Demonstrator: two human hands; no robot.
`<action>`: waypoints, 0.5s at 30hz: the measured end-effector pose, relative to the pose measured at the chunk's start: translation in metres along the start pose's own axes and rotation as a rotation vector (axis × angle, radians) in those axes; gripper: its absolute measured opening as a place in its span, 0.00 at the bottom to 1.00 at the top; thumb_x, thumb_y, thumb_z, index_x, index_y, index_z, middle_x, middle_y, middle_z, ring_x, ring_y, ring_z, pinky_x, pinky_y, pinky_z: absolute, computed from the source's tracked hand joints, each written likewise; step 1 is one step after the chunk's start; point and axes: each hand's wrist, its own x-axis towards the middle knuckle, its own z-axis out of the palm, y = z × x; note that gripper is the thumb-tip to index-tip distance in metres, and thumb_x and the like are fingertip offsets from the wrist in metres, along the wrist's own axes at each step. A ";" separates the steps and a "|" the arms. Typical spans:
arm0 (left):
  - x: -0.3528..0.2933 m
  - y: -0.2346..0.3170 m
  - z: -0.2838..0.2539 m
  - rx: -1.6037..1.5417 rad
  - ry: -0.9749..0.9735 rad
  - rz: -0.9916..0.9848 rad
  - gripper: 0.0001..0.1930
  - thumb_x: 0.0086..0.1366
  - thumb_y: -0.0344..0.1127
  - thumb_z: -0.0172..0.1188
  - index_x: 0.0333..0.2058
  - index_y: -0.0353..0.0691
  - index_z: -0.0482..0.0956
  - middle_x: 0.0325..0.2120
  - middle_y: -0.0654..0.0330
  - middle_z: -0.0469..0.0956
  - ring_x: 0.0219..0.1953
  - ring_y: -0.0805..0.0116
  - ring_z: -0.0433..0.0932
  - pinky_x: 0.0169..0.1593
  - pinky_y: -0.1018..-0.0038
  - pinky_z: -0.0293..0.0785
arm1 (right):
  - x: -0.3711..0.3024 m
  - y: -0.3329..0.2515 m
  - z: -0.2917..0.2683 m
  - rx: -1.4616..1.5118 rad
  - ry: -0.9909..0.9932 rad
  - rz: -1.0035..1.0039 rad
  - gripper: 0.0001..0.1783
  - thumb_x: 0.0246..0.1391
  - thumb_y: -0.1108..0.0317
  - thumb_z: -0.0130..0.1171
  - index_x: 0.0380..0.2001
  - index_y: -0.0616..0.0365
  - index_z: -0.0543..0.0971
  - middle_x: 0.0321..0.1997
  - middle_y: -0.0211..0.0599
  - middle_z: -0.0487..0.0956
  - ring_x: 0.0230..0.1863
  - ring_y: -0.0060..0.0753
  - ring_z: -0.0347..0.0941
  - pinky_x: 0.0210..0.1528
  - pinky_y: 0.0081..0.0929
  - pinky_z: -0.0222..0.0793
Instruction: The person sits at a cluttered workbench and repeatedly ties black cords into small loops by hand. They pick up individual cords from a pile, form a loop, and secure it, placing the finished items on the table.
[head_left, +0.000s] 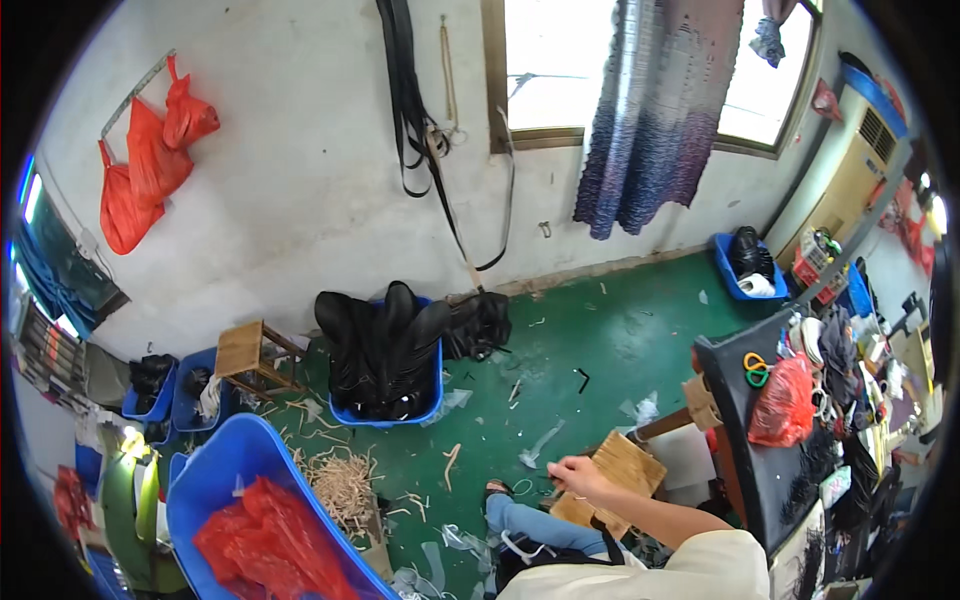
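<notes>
My right hand (573, 475) reaches out over the floor, its fingers curled together. Anything inside them is too small or hidden to make out. Just beside and below that hand is a square wooden stool (635, 468), partly covered by my forearm. My left hand is out of sight. Close at my left stands a big blue tub (205, 465), tilted in the picture, with a crumpled red plastic bag (270, 540) in it.
A blue tub (435, 400) heaped with black pieces stands by the wall, near a small wooden stool (240, 355). Tan strips (340, 490) lie piled on the floor. At right, a cluttered black-topped table (735, 390) carries scissors (756, 370) and a red bag (783, 405).
</notes>
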 end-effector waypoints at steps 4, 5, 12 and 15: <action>-0.014 0.203 0.078 -0.724 -0.420 -0.157 0.14 0.61 0.33 0.53 0.40 0.27 0.72 0.37 0.48 0.75 0.39 0.59 0.74 0.44 0.71 0.71 | 0.029 -0.133 0.002 0.141 0.037 -0.287 0.14 0.53 0.59 0.55 0.24 0.59 0.77 0.19 0.23 0.70 0.21 0.14 0.61 0.23 0.15 0.57; -0.014 0.261 0.082 -0.797 -0.606 -0.064 0.13 0.61 0.33 0.54 0.41 0.29 0.72 0.36 0.49 0.75 0.38 0.61 0.74 0.44 0.73 0.70 | 0.032 -0.168 0.002 0.216 0.051 -0.338 0.14 0.52 0.58 0.56 0.24 0.60 0.77 0.18 0.22 0.69 0.20 0.13 0.59 0.22 0.15 0.55; -0.101 0.507 0.132 -1.599 -2.076 -0.079 0.17 0.61 0.29 0.53 0.48 0.29 0.68 0.42 0.54 0.74 0.44 0.71 0.73 0.47 0.78 0.69 | 0.031 -0.251 -0.059 0.658 0.272 -0.527 0.08 0.52 0.67 0.56 0.24 0.60 0.76 0.21 0.25 0.73 0.22 0.12 0.62 0.26 0.13 0.58; -0.123 0.589 0.124 -1.700 -2.338 -0.007 0.15 0.61 0.29 0.53 0.45 0.28 0.70 0.39 0.54 0.75 0.41 0.71 0.75 0.44 0.78 0.71 | 0.034 -0.254 -0.092 0.647 0.478 -0.581 0.10 0.54 0.63 0.55 0.26 0.60 0.77 0.21 0.21 0.70 0.24 0.10 0.62 0.27 0.11 0.58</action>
